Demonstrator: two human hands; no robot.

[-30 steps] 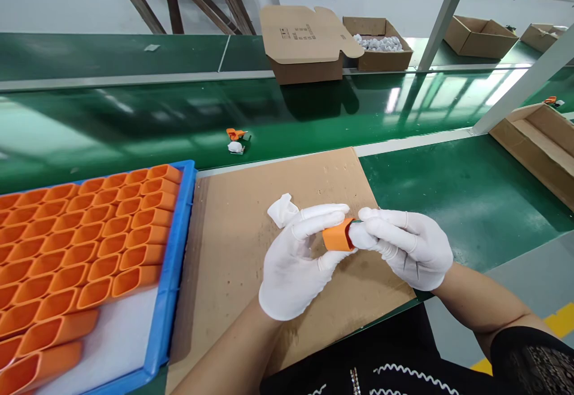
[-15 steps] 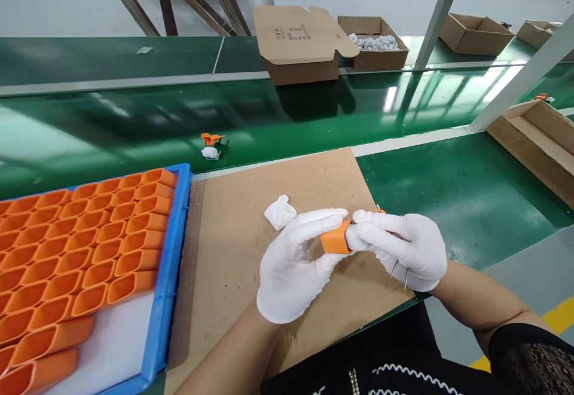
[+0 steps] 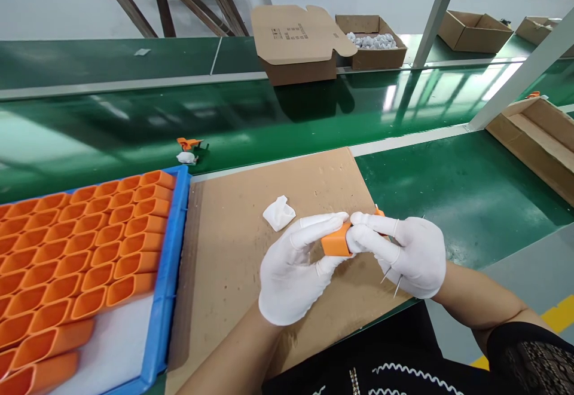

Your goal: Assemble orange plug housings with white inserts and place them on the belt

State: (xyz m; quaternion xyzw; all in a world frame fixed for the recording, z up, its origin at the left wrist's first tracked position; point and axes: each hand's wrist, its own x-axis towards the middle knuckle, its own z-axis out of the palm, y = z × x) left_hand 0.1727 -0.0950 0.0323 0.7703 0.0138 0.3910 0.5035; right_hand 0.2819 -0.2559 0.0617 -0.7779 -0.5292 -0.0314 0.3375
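My left hand (image 3: 291,278), in a white glove, is closed around an orange plastic sleeve (image 3: 335,242), thumb below and fingers above. My right hand (image 3: 415,254), also gloved, meets the sleeve's right end. Its fingers pinch a part with a bit of orange (image 3: 379,211) showing behind them; the rest is mostly hidden. Two thin metal prongs (image 3: 397,286), like tweezers, stick out beneath the right palm. Both hands are above a cardboard sheet (image 3: 233,299). Left of them on the sheet lies a crumpled white piece (image 3: 278,213), paper or cloth.
A blue tray (image 3: 165,299) at left holds rows of orange sleeves (image 3: 130,287). Behind the cardboard runs a green belt (image 3: 242,120) with a small orange-and-white part (image 3: 187,151) on it. Cardboard boxes (image 3: 372,57) stand at the back. Another box (image 3: 538,138) is at right.
The small orange-and-white part on the green belt has moved left. My hands hold almost the same pose, and the metal prongs under the right palm have shifted slightly.
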